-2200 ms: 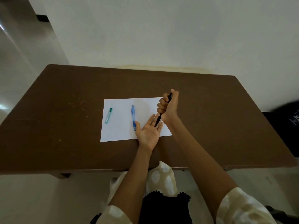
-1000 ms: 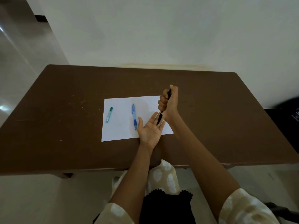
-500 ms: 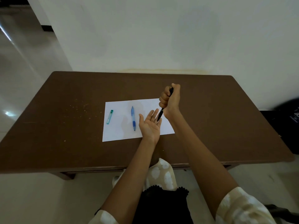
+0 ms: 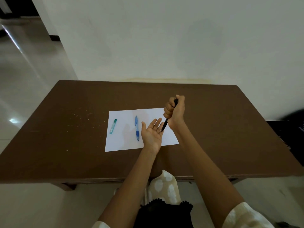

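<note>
Above the white paper [image 4: 125, 142], my right hand [image 4: 175, 114] grips the black pen [image 4: 165, 126] in a fist, tip down at my left hand [image 4: 152, 134], palm up, fingers straight

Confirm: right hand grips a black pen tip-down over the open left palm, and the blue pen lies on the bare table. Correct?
No. The head view shows the blue pen lying on the white paper, not the table. The right hand, black pen and left hand are as noted.
</note>
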